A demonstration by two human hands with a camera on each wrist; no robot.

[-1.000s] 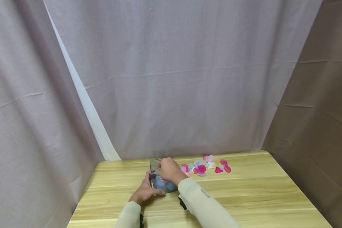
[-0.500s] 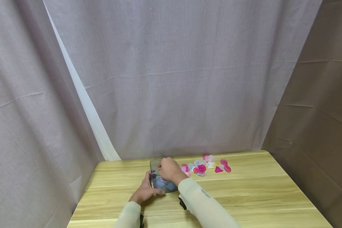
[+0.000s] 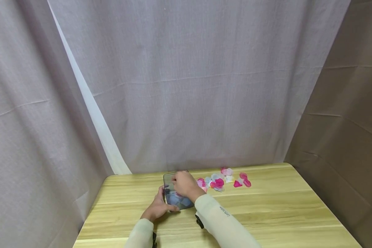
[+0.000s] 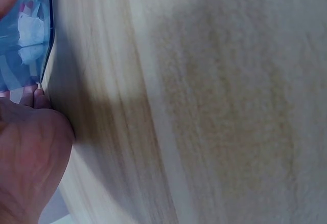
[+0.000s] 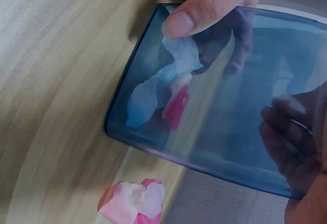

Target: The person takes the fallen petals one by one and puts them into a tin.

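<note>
A see-through blue-grey plastic container (image 3: 179,201) with rounded corners stands at the middle back of the table. Pale blue, white and pink petals (image 5: 176,104) show inside it. My left hand (image 3: 158,207) grips its near left corner, the thumb (image 5: 204,12) on the near wall and the fingers behind. My right hand (image 3: 185,185) is bent over the container's far end with curled fingers. Some right fingers (image 5: 283,137) look tinted through the plastic, beside a small pale patch; I cannot tell whether they pinch a petal.
Loose petals (image 3: 217,183) in pink, white and pale blue lie right of the container, and a smaller pink group (image 3: 243,181) lies farther right. The wooden table (image 3: 272,213) ends at the back against a grey curtain (image 3: 204,103).
My right hand has shifted very slightly right, and a pink spot once at its fingertips no longer shows. The left hand and container stay put.
</note>
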